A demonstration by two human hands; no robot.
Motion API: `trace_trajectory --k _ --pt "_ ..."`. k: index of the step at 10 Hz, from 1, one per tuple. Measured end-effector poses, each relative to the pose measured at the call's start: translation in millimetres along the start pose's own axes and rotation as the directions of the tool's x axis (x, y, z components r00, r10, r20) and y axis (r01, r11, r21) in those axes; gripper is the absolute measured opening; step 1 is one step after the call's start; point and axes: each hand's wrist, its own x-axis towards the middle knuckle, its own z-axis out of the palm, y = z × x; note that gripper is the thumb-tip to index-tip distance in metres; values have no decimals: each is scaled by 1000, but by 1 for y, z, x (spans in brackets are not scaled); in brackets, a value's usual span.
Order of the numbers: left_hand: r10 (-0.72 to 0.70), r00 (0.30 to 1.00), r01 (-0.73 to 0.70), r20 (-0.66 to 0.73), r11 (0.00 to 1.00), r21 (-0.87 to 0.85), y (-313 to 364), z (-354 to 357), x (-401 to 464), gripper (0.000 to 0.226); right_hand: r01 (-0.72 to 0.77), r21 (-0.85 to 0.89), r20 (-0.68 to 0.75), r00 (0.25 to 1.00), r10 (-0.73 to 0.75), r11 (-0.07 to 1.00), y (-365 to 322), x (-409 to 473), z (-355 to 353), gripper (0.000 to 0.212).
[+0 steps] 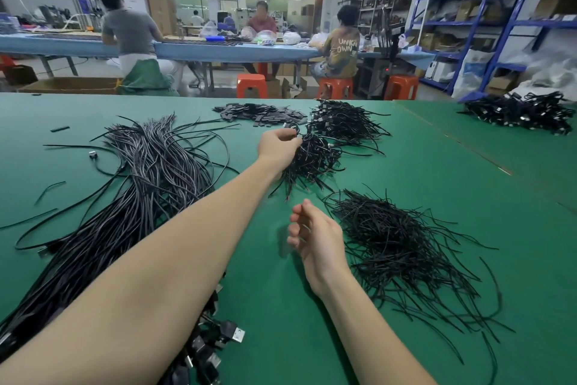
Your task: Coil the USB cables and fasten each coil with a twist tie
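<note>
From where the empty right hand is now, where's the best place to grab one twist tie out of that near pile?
Probably a stray end at the twist tie pile's near edge, pinched by the right hand coming from the left: single ties fan out there, while the middle is a dense tangle.

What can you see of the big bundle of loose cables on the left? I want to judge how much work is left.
The bundle of cables is a thick sheaf of many long, thin, dark cords with a slightly glossy, plastic-looking skin. It lies uncoiled on the green table, running from the near left edge up toward the middle, where the ends fan out and curl. Metal USB plugs show at the near end. The left forearm crosses above it; whether they touch is unclear.
</note>
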Motion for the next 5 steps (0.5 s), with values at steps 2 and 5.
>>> trace_trajectory --k 2,5 --pt "112 970 -211 215 828 520 -15 17 11 55 -4 -72 42 999 7 997 1 1 0 25" --pt "177 983 -158 -51 952 263 -27 -24 -72 23 4 -37 69 998 -1 999 2 0 1 26"
